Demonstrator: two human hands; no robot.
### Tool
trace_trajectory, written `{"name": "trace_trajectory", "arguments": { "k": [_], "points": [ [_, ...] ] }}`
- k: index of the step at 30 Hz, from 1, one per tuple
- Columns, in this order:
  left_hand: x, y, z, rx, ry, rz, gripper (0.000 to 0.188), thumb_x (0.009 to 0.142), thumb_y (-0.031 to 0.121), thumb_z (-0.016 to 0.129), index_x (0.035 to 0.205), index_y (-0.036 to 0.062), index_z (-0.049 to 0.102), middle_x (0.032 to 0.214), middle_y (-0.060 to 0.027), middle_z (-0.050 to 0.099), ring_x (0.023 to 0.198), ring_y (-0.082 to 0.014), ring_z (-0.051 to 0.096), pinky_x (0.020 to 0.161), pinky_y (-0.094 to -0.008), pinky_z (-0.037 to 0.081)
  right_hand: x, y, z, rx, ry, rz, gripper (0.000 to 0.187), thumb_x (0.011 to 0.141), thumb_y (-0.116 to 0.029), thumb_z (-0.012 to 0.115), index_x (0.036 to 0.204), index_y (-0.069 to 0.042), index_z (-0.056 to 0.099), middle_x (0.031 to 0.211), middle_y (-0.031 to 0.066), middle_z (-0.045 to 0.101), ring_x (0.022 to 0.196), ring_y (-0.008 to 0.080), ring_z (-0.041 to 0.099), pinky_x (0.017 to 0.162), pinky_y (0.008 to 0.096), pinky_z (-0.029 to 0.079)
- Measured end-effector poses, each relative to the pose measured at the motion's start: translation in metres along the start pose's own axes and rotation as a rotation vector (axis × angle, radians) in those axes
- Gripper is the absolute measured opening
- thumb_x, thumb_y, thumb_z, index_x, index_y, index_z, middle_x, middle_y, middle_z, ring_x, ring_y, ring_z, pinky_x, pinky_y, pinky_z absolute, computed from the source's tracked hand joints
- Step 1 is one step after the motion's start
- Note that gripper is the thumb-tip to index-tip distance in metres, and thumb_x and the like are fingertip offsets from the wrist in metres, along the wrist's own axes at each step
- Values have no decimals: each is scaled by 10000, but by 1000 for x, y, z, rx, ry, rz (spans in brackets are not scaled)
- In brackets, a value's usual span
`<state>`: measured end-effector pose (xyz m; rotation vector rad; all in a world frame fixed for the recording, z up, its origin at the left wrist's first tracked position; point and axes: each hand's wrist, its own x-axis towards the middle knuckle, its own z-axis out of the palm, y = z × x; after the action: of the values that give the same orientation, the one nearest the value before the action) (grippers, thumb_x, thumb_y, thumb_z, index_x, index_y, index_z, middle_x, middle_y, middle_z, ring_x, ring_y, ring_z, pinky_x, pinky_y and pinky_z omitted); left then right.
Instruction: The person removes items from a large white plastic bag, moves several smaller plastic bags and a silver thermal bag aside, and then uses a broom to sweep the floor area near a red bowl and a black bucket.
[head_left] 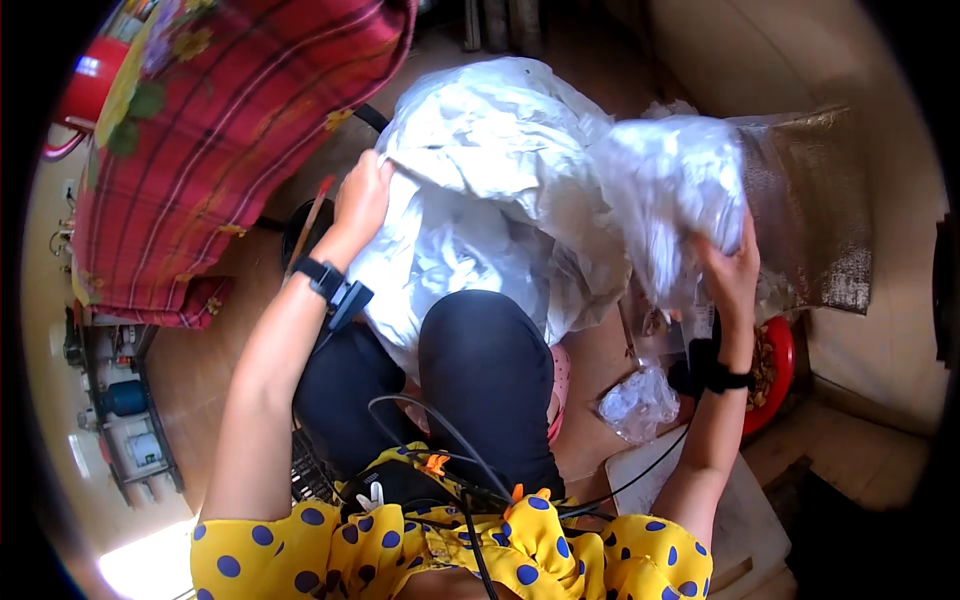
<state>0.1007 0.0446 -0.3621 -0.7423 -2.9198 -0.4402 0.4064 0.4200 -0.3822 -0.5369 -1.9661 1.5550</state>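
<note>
A large white plastic bag (500, 130) stands in front of my knees with its mouth toward me, and crumpled clear plastic shows inside it. My left hand (362, 200) is closed on the bag's rim at its left side. On the right, my right hand (730, 262) grips a bunched clear plastic bag (675, 200), held up beside the white bag's right edge. What lies inside this clear bag cannot be made out. Part of my right hand's fingers is hidden behind the plastic.
A red checked cloth (240, 130) hangs over a table at the left. Beside my right wrist is a red basin (780, 375) holding brownish pieces. A small crumpled clear bag (640, 402) lies on the floor near a pale board (700, 490). A silvery sheet (825, 210) leans at the right wall.
</note>
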Motion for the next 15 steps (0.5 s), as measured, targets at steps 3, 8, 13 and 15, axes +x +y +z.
{"name": "trace_trajectory", "arguments": {
  "k": [3, 8, 13, 15],
  "points": [
    [13, 25, -5, -142, 70, 19, 260, 949, 253, 495, 911, -3, 467, 883, -295, 598, 870, -493, 560, 726, -553, 423, -27, -38, 7, -65, -330, 72, 795, 684, -191, 811, 1392, -71, 469, 1308, 127, 563, 1155, 265, 571, 980, 409, 471],
    [17, 56, -24, -465, 167, 89, 305, 956, 281, 526, 917, -21, 510, 835, -222, 579, 779, -318, 596, 710, -401, 452, -36, -31, 67, -593, -649, -128, 781, 660, -226, 831, 1352, -58, 507, 1264, 189, 591, 1189, 301, 555, 1008, 378, 438],
    [-13, 76, -45, -690, -84, 184, 188, 949, 160, 541, 1018, -14, 549, 929, -123, 638, 886, -196, 616, 784, -323, 471, 0, -7, 171, -467, -702, 103, 766, 658, -356, 807, 1259, 34, 536, 1132, 240, 634, 1060, 347, 615, 899, 371, 476],
    [-27, 72, -38, -738, -160, 267, 197, 933, 148, 560, 1050, -10, 553, 934, -100, 636, 897, -176, 606, 798, -307, 466, 15, 30, 213, -378, -574, 34, 687, 669, -357, 800, 1141, 83, 562, 1017, 266, 650, 990, 360, 634, 842, 394, 491]
  ]
}}
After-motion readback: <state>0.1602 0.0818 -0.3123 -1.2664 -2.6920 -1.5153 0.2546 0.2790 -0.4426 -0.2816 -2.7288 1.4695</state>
